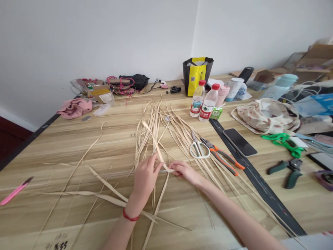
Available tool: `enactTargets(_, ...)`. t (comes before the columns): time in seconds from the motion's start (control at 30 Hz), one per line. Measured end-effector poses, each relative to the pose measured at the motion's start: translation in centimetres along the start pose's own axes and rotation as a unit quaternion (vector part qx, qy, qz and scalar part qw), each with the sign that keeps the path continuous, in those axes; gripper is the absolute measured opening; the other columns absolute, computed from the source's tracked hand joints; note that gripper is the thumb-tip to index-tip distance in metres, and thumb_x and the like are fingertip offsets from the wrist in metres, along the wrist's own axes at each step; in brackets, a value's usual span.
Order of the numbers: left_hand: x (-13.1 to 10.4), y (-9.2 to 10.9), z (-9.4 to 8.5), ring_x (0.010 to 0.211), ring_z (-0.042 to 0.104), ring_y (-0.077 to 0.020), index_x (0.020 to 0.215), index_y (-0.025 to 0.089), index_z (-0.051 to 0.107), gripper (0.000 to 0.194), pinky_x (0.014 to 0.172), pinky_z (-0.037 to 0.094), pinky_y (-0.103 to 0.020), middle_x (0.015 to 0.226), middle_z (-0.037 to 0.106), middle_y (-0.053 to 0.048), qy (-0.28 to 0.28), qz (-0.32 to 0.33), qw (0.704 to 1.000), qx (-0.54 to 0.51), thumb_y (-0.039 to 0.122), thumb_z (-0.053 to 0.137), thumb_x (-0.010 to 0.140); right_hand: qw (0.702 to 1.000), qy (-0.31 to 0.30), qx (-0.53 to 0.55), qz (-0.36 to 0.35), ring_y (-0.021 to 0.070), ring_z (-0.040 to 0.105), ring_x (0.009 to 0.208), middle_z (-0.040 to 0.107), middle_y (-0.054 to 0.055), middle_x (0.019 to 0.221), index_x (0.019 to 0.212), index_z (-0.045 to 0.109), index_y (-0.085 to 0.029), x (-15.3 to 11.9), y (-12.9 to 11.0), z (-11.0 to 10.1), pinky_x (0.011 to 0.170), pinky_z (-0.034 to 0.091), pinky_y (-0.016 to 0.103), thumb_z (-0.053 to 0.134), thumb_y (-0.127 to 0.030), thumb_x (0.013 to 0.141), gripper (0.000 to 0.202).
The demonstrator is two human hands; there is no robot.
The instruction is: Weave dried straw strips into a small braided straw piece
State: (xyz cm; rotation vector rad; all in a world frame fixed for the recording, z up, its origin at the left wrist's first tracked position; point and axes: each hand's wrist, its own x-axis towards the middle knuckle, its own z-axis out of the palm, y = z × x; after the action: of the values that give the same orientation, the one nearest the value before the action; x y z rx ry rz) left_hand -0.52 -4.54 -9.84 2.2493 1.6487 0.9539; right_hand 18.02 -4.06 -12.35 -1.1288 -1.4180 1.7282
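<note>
Both hands meet at the middle of the wooden table, pinching one pale, flat plant-fibre strip (155, 141). My left hand (146, 173), with a red cord at the wrist, closes its thumb and fingers on the strip. Fingertips of my right hand (183, 171) grip the strip's bent end, just to the right. A thin metal rod (130, 171) runs crosswise by the hands, partly hidden behind the left one. Beyond the hands lies a loose bundle of similar strips (148, 135). More loose strips (104, 196) are scattered to the left and below.
White-handled scissors (199, 150) and orange-handled pliers (223, 158) lie right of the hands. Farther right are a phone (239, 142) and green-handled cutters (286, 171). Two water bottles (208, 104) stand behind, near a yellow-black bag (194, 76). A pink-handled tool (15, 191) is at far left.
</note>
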Motion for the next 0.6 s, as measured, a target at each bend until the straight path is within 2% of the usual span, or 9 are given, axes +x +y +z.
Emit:
enactTargets(0.1,0.2,0.3,-0.4,0.106,0.058,-0.0302,0.115,0.018,0.057,0.032,0.094,0.042,-0.048,0.105,0.068,-0.012,0.104,0.077,0.989,0.068,0.026,0.062,0.085,0.999,0.009,0.040,0.005,0.0098,0.035,0.051,0.042,-0.006,0.056,0.069,0.055,-0.017,0.0,-0.1,-0.2,0.051,0.025,0.024,0.058,-0.042,0.080,0.028)
enactTargets(0.17,0.2,0.5,-0.6,0.109,0.055,-0.0289,0.115,0.018,0.056,0.031,0.095,0.042,-0.047,0.108,0.066,-0.012,0.164,0.126,0.974,0.089,0.018,0.062,0.084,0.997,0.014,0.073,0.006,0.0090,0.033,0.051,0.040,-0.006,0.055,0.069,0.055,-0.017,0.0,-0.3,-0.4,0.050,0.024,0.023,0.062,-0.046,0.079,0.031)
enactTargets(0.23,0.1,0.7,-0.8,0.106,0.057,-0.0262,0.112,0.019,0.055,0.029,0.093,0.044,-0.045,0.105,0.066,-0.010,0.189,0.147,0.968,0.078,0.011,0.058,0.084,0.993,0.019,0.116,0.009,0.0086,0.030,0.050,0.039,-0.006,0.056,0.073,0.057,-0.017,0.0,-0.5,-0.5,0.048,0.021,0.023,0.060,-0.052,0.079,0.035)
enactTargets(0.33,-0.3,0.7,-0.8,0.099,0.059,-0.0231,0.106,0.021,0.056,0.026,0.090,0.045,-0.042,0.098,0.066,-0.007,0.193,0.171,0.964,0.059,0.008,0.054,0.084,0.983,0.017,0.182,0.015,0.0084,0.026,0.049,0.036,-0.006,0.058,0.078,0.057,-0.018,0.0,-0.7,-0.8,0.046,0.017,0.022,0.058,-0.057,0.079,0.039)
enactTargets(0.47,-0.4,0.6,-0.3,0.099,0.059,-0.0235,0.103,0.021,0.058,0.026,0.090,0.046,-0.042,0.092,0.068,-0.006,0.158,0.183,0.969,0.047,0.005,0.055,0.082,0.970,0.010,0.244,0.012,0.0082,0.026,0.051,0.036,-0.005,0.061,0.080,0.059,-0.017,-0.1,-1.0,-1.1,0.045,0.018,0.021,0.064,-0.053,0.076,0.036)
enactTargets(0.6,0.0,0.6,0.2,0.108,0.056,-0.0236,0.115,0.020,0.056,0.034,0.095,0.045,-0.042,0.108,0.066,-0.008,0.087,0.158,0.983,0.022,0.006,0.048,0.086,0.962,0.006,0.271,0.009,0.0081,0.026,0.052,0.036,-0.004,0.062,0.083,0.061,-0.016,-0.4,-1.4,-1.1,0.046,0.018,0.021,0.067,-0.047,0.076,0.031)
